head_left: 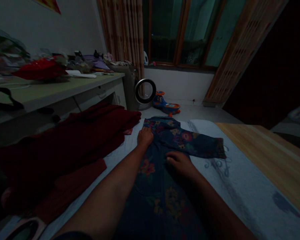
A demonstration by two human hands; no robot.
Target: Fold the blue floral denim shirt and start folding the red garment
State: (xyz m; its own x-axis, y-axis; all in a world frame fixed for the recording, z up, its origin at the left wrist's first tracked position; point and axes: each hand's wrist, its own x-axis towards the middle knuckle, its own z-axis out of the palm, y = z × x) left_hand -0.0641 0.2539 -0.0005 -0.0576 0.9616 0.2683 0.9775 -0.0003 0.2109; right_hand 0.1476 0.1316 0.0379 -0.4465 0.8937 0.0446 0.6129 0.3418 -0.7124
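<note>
A long dark blue coat (162, 186) with a floral print lies spread out in front of me. Its collar end points away, and one sleeve (202, 145) stretches to the right. At the coat's left shoulder edge, my left hand (145, 136) is closed on the cloth, knuckles up. My right hand (181, 163) is over the middle of the coat, near the front seam, its fingers curled in and closed at the cloth. The fingertips of that hand are partly hidden. No left sleeve shows beyond my left hand.
A dark red cloth heap (72, 136) lies left on the pale patterned bedcover (230, 176). A cluttered desk (95, 86) runs along the left wall. Ahead are a washing machine with its round door (153, 90) open and a blue-orange ride-on toy (165, 106). A wooden board (270, 146) edges the right.
</note>
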